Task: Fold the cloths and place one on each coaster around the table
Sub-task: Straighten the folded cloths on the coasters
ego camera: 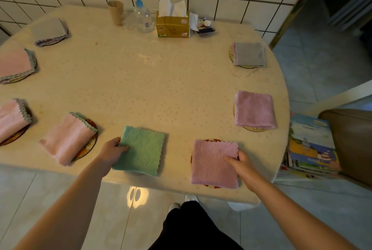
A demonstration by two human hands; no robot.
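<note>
At the desk's near edge, the left hand (112, 149) pinches a folded green square cloth (141, 150); the right hand (238, 162) pinches a folded pink square cloth (213, 163), probably squaring each over its coaster.

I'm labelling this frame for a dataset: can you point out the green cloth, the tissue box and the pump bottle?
green cloth (144, 150): head view, middle of its folded top face.
tissue box (173, 26): head view, its yellow front side.
pump bottle (142, 18): head view, its clear body below the blue pump.
</note>
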